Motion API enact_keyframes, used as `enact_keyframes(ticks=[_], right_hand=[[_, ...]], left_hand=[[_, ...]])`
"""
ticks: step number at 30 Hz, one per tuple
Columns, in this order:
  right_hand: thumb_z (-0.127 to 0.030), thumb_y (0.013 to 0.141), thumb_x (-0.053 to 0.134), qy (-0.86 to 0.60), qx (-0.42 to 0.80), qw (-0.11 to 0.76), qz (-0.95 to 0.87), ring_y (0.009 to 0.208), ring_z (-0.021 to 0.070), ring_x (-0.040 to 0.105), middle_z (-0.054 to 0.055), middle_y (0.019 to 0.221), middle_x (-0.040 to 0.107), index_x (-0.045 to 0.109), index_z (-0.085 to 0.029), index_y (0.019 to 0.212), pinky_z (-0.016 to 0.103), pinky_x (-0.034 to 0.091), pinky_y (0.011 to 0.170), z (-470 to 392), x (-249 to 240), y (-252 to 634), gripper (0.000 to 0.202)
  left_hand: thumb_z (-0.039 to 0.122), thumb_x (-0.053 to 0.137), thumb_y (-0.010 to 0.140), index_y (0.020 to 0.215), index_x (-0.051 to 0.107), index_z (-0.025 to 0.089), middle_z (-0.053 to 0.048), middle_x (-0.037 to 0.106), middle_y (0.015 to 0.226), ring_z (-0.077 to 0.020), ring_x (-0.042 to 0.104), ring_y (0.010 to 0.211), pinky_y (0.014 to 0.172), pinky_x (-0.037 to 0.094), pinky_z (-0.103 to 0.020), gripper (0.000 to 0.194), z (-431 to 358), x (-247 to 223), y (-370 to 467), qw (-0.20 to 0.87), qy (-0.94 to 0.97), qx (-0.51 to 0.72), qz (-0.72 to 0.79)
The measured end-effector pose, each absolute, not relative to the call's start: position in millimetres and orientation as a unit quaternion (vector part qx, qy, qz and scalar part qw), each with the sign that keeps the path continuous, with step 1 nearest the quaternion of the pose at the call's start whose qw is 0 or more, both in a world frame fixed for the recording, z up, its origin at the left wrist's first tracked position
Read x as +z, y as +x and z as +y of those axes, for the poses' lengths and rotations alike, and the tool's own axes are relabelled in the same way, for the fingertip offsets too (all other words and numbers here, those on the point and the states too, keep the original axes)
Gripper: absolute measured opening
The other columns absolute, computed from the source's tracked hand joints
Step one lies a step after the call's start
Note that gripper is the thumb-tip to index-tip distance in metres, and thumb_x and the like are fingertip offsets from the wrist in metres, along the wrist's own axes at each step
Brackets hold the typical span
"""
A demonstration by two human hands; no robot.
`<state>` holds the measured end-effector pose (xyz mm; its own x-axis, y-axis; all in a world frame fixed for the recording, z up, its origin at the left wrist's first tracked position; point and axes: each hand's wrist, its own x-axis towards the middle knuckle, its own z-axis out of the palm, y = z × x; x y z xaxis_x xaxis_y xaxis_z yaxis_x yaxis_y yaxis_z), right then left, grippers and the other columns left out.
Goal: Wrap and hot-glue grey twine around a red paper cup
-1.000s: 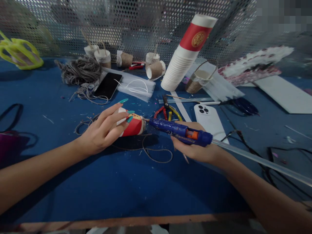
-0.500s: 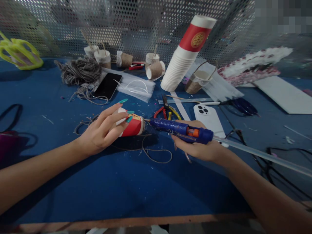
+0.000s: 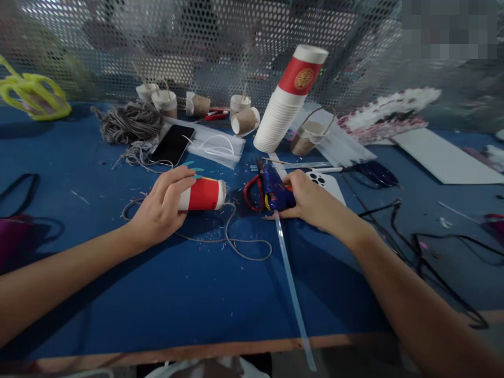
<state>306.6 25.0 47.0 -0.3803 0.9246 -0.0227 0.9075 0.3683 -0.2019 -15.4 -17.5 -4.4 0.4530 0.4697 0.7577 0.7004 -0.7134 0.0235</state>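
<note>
My left hand (image 3: 163, 202) is wrapped round a red and white paper cup (image 3: 205, 194) that lies on its side, its far end pointing right. A thin grey cord (image 3: 248, 255) trails from near the cup's end in a loop over the table. My right hand (image 3: 305, 202) holds a blue glue gun (image 3: 273, 186) low over the table, its nozzle pointing away from me. From its back a long clear glue stick (image 3: 290, 283) reaches past the front edge. Right by the gun are pliers with red handles (image 3: 252, 195), partly covered by it.
Behind stand a leaning stack of paper cups (image 3: 277, 115), a small twine-wrapped basket (image 3: 309, 139) and a grey yarn bundle (image 3: 129, 123). A black phone (image 3: 173, 144) lies left, a white phone (image 3: 328, 184) right under my wrist. Black cables (image 3: 423, 257) cross the right side.
My right hand has swung the glue gun from pointing left at the cup to pointing away, over the pliers. The glue stick swung toward the front edge. The cup has turned slightly.
</note>
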Motion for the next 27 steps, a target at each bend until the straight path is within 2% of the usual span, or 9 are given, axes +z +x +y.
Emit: enact_keyframes(ticks=[3, 8, 10, 14, 16, 19, 23, 25, 27], right_hand=[[-0.062, 0.067, 0.072, -0.503, 0.167, 0.026, -0.848, 0.113, 0.0360, 0.057, 0.015, 0.121, 0.052, 0.046, -0.019, 0.124, 0.050, 0.049, 0.092, 27, 54, 323, 0.076], [-0.047, 0.082, 0.062, -0.520, 0.156, 0.059, -0.838, 0.140, 0.0399, 0.029, 0.015, 0.153, 0.030, 0.036, -0.024, 0.142, 0.060, 0.028, 0.113, 8, 89, 324, 0.070], [-0.040, 0.090, 0.050, -0.507, 0.164, 0.117, -0.838, 0.137, 0.0352, 0.037, 0.013, 0.144, 0.045, 0.042, -0.024, 0.137, 0.057, 0.028, 0.114, -4, 96, 309, 0.051], [-0.039, 0.096, 0.043, -0.422, 0.324, 0.288, -0.796, 0.129, 0.0246, 0.048, 0.010, 0.140, 0.050, 0.045, -0.025, 0.128, 0.046, 0.041, 0.107, -17, 84, 267, 0.036], [-0.042, 0.096, 0.041, -0.419, 0.366, 0.284, -0.781, 0.122, 0.0238, 0.054, 0.011, 0.132, 0.056, 0.048, -0.023, 0.124, 0.045, 0.043, 0.103, -17, 74, 248, 0.034], [-0.046, 0.097, 0.038, -0.442, 0.395, 0.248, -0.766, 0.098, 0.0223, 0.062, 0.008, 0.098, 0.067, 0.056, -0.020, 0.101, 0.043, 0.045, 0.092, -10, 66, 229, 0.032], [-0.057, 0.096, 0.026, -0.432, 0.528, 0.152, -0.715, 0.061, 0.0151, 0.053, -0.001, 0.057, 0.045, 0.053, -0.019, 0.071, 0.034, 0.046, 0.069, 1, 72, 216, 0.053], [-0.062, 0.095, 0.022, -0.415, 0.548, 0.091, -0.721, 0.052, 0.0125, 0.045, -0.003, 0.050, 0.035, 0.049, -0.019, 0.060, 0.032, 0.041, 0.062, 6, 81, 215, 0.062], [-0.064, 0.092, 0.031, -0.394, 0.511, 0.055, -0.762, 0.052, 0.0111, 0.043, -0.002, 0.052, 0.041, 0.048, -0.019, 0.056, 0.031, 0.038, 0.061, 8, 95, 217, 0.060]], left_hand=[[-0.001, 0.055, 0.070, 0.128, 0.038, 0.012, -0.019, 0.055, 0.125, -0.0319, 0.054, 0.121, 0.096, 0.054, -0.052, 0.062, -18, -5, -15, 0.148, -0.841, -0.388, -0.348], [0.000, 0.057, 0.070, 0.130, 0.036, 0.014, -0.019, 0.054, 0.126, -0.0315, 0.054, 0.121, 0.095, 0.053, -0.054, 0.065, -18, -5, -13, 0.131, -0.835, -0.401, -0.354], [0.001, 0.058, 0.071, 0.129, 0.036, 0.014, -0.018, 0.054, 0.124, -0.0309, 0.055, 0.119, 0.094, 0.054, -0.053, 0.064, -18, -4, -13, 0.131, -0.833, -0.402, -0.356], [0.005, 0.062, 0.075, 0.128, 0.037, 0.011, -0.020, 0.055, 0.121, -0.0304, 0.058, 0.115, 0.091, 0.055, -0.050, 0.059, -18, -4, -11, 0.149, -0.827, -0.411, -0.354], [0.007, 0.064, 0.075, 0.127, 0.037, 0.010, -0.021, 0.056, 0.120, -0.0308, 0.058, 0.114, 0.091, 0.056, -0.049, 0.059, -17, -4, -11, 0.158, -0.820, -0.422, -0.353], [0.009, 0.065, 0.075, 0.130, 0.035, 0.010, -0.021, 0.056, 0.120, -0.0307, 0.057, 0.113, 0.089, 0.056, -0.049, 0.062, -17, -4, -12, 0.158, -0.811, -0.431, -0.363], [0.010, 0.062, 0.075, 0.131, 0.034, 0.008, -0.021, 0.055, 0.119, -0.0308, 0.057, 0.111, 0.088, 0.056, -0.049, 0.062, -17, -3, -13, 0.158, -0.814, -0.427, -0.361], [0.008, 0.061, 0.074, 0.129, 0.036, 0.005, -0.022, 0.056, 0.117, -0.0308, 0.057, 0.110, 0.088, 0.056, -0.048, 0.060, -17, -3, -12, 0.157, -0.811, -0.431, -0.363], [0.006, 0.061, 0.073, 0.126, 0.038, 0.004, -0.022, 0.056, 0.116, -0.0303, 0.058, 0.109, 0.089, 0.056, -0.047, 0.058, -16, -3, -12, 0.161, -0.805, -0.432, -0.372]])
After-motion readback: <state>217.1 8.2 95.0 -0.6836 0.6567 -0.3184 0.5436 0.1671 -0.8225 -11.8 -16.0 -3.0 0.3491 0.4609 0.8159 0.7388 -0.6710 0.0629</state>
